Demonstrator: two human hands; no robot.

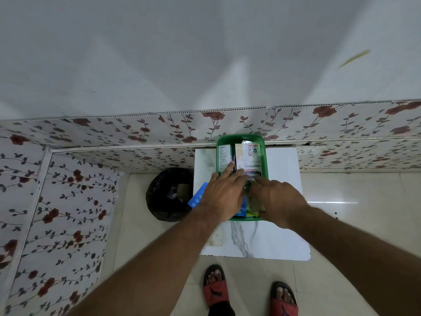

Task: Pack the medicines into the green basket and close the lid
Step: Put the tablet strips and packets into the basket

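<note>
Medicines (247, 159) are pressed down in the green basket (241, 139) at 12 o'clock on the white table (282, 236) by the flat, spread left hand (222, 192) and right hand (276, 198), so the blue strip (197, 198) at 9 o'clock could be knocked off.

Both forearms are bare to the edge of the view, with no sleeves, watch, bracelet or rings showing on the left hand (222, 192) or the right hand (276, 198). The feet wear open-toed slides: red straps with a black leaping-cat logo, dark soles, left slide (215, 289), right slide (283, 303).
</note>
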